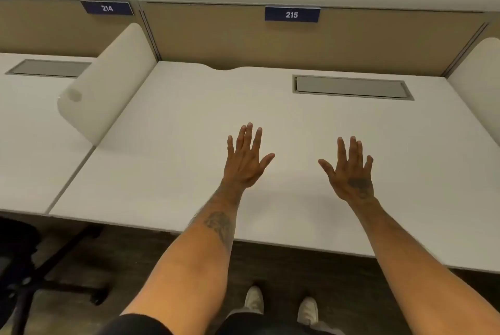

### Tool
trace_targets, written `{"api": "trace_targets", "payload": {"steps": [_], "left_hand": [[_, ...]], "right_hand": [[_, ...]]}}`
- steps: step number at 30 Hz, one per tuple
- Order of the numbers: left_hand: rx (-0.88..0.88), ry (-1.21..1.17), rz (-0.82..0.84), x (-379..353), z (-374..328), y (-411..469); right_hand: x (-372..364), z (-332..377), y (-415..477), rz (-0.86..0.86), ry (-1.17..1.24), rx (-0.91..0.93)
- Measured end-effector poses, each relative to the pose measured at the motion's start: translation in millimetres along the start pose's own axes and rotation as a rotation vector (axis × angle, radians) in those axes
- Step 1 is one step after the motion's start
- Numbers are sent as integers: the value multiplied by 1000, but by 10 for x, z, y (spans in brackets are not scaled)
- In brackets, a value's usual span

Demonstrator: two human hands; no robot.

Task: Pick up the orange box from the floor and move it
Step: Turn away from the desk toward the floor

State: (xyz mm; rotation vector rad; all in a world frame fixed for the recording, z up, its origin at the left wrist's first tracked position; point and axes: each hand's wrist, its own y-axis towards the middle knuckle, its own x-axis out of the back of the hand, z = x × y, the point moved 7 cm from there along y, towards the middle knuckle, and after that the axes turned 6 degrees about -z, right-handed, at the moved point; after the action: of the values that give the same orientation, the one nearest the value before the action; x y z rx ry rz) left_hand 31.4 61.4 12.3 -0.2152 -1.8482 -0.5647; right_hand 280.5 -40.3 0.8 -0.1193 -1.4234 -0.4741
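A person stands at a white counter (167,145) marked by the sign 215 (292,14), both arms stretched forward over its bare top. The left hand (247,161) and the right hand (350,172) are spread flat, fingers splayed, palms down, gripping nothing; whether they rest on the surface or hover just above it cannot be told. The hands lie near each other, side by side, towards the front of the counter.

The orange box named in the task is nowhere in view. The strip of dark floor (140,261) visible below the counter edge shows only the person's pale shoes (281,305) and the base of an office chair (40,275) at left. The box, then, lies somewhere outside the frame, well apart from both hands, and its direction cannot be judged.

The likely risk from here is a search made blind: turning or bending to look down for the box could bring a leg against the chair base, or a head or shoulder against the counter's front edge. A white rounded divider (108,83) juts out at left and could catch a swinging arm.
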Motion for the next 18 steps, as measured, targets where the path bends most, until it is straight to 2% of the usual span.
{"api": "trace_targets", "payload": {"steps": [8, 18], "left_hand": [[17, 54, -8, 212, 9, -374], [100, 113, 31, 294, -436, -1440]], "right_hand": [[55, 29, -341, 21, -13, 50], [175, -308, -1169, 77, -26, 164]]}}
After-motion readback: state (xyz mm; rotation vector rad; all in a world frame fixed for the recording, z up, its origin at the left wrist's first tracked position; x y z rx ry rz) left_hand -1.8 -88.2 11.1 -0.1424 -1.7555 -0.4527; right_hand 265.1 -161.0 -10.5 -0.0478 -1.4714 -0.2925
